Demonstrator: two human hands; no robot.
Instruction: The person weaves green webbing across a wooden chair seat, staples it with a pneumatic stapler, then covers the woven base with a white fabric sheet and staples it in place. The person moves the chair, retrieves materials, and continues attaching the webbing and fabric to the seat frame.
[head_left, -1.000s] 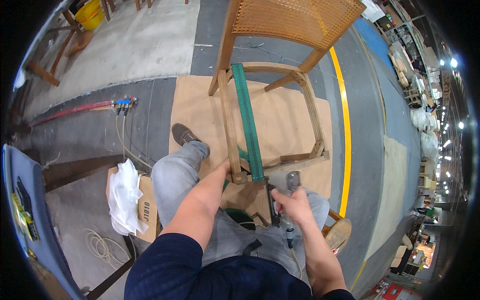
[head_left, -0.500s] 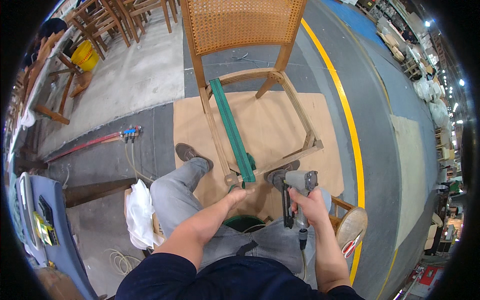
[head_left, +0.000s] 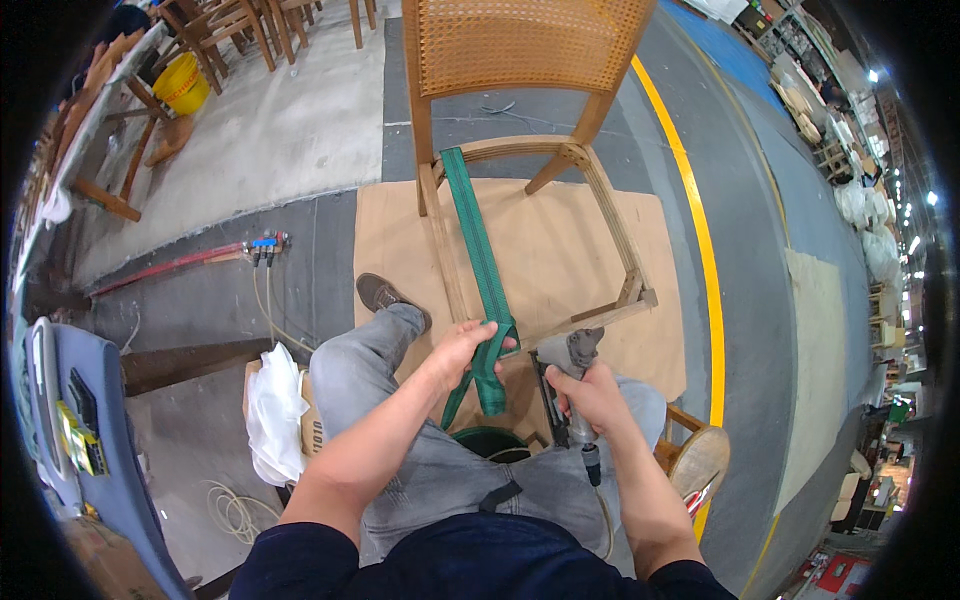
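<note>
A wooden chair frame (head_left: 612, 215) with a woven cane back (head_left: 530, 50) stands before me, its seat open. One strip of green webbing (head_left: 475, 225) runs from the back rail to the front rail on the left side. My left hand (head_left: 462, 350) is closed on the webbing at the front rail; the strip folds there and its loose length hangs toward my lap. My right hand (head_left: 597, 397) grips a grey staple gun (head_left: 572, 348) with a hose at its handle. The gun's nose is near the front rail, right of the webbing; contact cannot be made out.
Brown cardboard (head_left: 655, 350) lies under the chair. A dark round container (head_left: 488, 440) sits between my legs. At my right is a wooden stool (head_left: 700, 458) with red-handled scissors (head_left: 698, 500). A white plastic bag (head_left: 275, 415) and an air-hose manifold (head_left: 268, 246) are at left.
My left hand has moved up to the front rail and now grips the webbing, with a folded length hanging down. The staple gun has shifted left, closer to the webbing.
</note>
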